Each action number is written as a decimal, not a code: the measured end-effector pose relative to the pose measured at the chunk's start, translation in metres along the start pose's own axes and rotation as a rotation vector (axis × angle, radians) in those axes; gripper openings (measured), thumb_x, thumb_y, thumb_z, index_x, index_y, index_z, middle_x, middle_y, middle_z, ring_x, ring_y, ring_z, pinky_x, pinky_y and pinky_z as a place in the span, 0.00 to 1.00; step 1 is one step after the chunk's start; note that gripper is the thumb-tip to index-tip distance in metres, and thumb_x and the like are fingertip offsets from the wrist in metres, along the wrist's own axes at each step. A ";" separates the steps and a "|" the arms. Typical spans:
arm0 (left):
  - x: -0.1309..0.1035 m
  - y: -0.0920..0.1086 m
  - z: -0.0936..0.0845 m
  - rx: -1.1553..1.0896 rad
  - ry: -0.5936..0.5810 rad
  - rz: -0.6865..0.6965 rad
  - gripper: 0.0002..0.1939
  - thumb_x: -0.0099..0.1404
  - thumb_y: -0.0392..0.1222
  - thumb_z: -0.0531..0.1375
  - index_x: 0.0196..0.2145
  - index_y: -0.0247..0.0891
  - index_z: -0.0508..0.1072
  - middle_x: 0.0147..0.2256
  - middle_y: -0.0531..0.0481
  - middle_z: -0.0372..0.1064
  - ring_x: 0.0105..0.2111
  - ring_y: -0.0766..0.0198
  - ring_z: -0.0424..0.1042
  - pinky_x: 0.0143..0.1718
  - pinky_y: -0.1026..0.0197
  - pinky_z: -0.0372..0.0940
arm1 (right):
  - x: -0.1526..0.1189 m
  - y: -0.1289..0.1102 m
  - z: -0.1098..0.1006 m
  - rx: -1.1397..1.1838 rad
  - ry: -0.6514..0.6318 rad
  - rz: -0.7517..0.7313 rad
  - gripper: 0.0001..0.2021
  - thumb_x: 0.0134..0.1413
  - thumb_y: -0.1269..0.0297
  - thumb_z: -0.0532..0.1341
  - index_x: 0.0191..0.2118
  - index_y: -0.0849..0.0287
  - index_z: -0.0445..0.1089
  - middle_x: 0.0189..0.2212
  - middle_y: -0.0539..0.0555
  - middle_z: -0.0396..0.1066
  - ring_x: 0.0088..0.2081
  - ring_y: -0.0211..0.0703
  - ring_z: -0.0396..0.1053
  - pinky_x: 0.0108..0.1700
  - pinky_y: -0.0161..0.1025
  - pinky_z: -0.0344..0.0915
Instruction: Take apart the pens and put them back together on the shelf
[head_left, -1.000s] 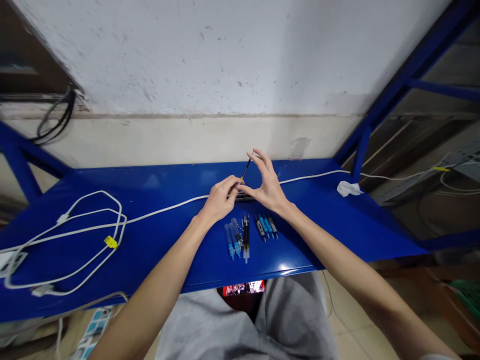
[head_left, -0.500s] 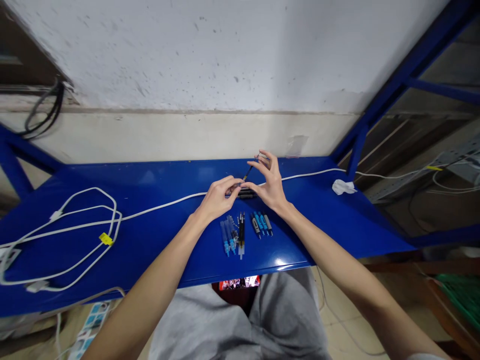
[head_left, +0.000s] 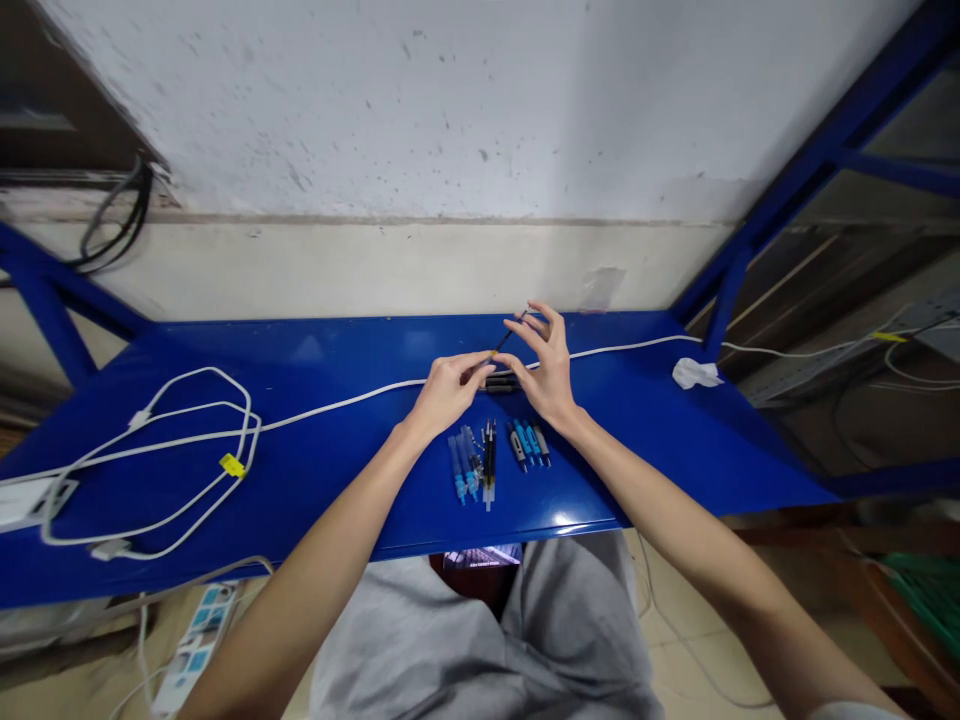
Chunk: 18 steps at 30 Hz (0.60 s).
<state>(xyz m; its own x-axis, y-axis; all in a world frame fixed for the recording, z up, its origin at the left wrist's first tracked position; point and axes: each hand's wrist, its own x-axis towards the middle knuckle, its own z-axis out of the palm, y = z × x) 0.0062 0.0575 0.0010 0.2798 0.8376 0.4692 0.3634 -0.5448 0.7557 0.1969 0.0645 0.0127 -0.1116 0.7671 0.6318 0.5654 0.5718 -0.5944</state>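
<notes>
A slim dark pen refill (head_left: 511, 335) slants between my hands above the blue table. My left hand (head_left: 448, 390) is closed, thumb and fingers pinching its lower end near a yellowish section. At the upper end, the fingertips of my right hand (head_left: 550, 370) close on the refill near its tip, with the thumb held apart lower down. Black pen parts (head_left: 499, 384) lie just beneath the hands, partly covered. Closer to me are clear barrels with light-blue ends (head_left: 463, 468), small springs or metal bits (head_left: 476, 455), several dark refills (head_left: 490, 460), and grey and blue grip pieces (head_left: 529, 443) in a row.
A white cable (head_left: 337, 402) crosses the blue table (head_left: 360, 350) behind the hands and coils at left with a yellow tag (head_left: 232, 465). Crumpled white tissue (head_left: 696, 373) lies at right. Blue frame posts (head_left: 727, 300) flank the table; a wall stands behind. A lit screen (head_left: 482, 556) sits below the front edge.
Less of the refill's yellowish section shows beside my left fingers. Both hands keep nearly the same pose; the whole view has shifted slightly.
</notes>
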 end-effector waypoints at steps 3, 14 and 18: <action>0.001 -0.003 0.001 -0.020 0.033 -0.036 0.16 0.72 0.51 0.58 0.47 0.38 0.79 0.27 0.51 0.75 0.26 0.63 0.74 0.32 0.61 0.71 | -0.002 -0.001 0.000 0.073 0.024 -0.020 0.16 0.71 0.55 0.55 0.57 0.47 0.74 0.59 0.59 0.63 0.56 0.53 0.70 0.61 0.58 0.70; 0.000 -0.010 -0.008 0.390 -0.012 0.056 0.11 0.74 0.43 0.56 0.44 0.42 0.78 0.42 0.47 0.80 0.42 0.57 0.79 0.45 0.57 0.69 | 0.001 0.002 -0.007 0.086 -0.123 -0.022 0.12 0.67 0.64 0.57 0.44 0.56 0.79 0.36 0.55 0.75 0.38 0.46 0.73 0.44 0.44 0.71; -0.002 -0.006 -0.010 0.533 -0.062 0.078 0.12 0.75 0.43 0.54 0.47 0.42 0.77 0.44 0.47 0.80 0.43 0.55 0.79 0.44 0.57 0.67 | -0.001 0.000 -0.004 0.084 -0.169 0.008 0.11 0.66 0.64 0.58 0.38 0.58 0.78 0.35 0.55 0.77 0.36 0.45 0.74 0.42 0.41 0.69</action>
<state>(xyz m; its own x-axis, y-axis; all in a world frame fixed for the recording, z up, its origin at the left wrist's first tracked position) -0.0051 0.0590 0.0001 0.3700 0.7987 0.4745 0.7355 -0.5639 0.3756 0.2001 0.0627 0.0138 -0.2468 0.8054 0.5389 0.4977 0.5825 -0.6426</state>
